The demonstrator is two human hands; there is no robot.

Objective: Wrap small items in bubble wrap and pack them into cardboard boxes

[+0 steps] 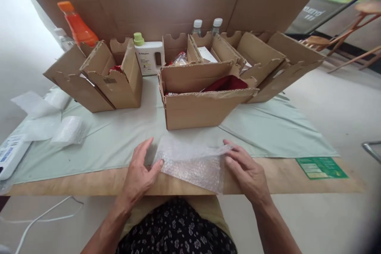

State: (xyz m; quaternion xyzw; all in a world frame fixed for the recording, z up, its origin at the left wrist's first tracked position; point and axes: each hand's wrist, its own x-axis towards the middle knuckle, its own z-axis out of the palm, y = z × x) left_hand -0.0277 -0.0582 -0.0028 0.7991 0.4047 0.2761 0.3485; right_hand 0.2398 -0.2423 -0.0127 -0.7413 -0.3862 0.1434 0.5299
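Observation:
A clear sheet of bubble wrap (pixel 190 166) lies at the table's front edge, between my two hands. My left hand (pixel 141 168) is beside its left end, fingers apart, with the thumb touching the near left corner. On the other side my right hand (pixel 245 168) pinches the raised upper right corner of the wrap between thumb and fingers. Just beyond the wrap stands an open cardboard box (pixel 193 111) with something dark red and cloth-like inside; the rest of its contents is hidden by the front wall.
More open cardboard boxes (pixel 126 87) stand behind, near a white jug with a green cap (pixel 149 57) and an orange bottle (pixel 79 27). Bubble wrap rolls (pixel 70 129) and a white device (pixel 13 154) lie at left. A green printed sheet (pixel 321 167) lies at the right front edge.

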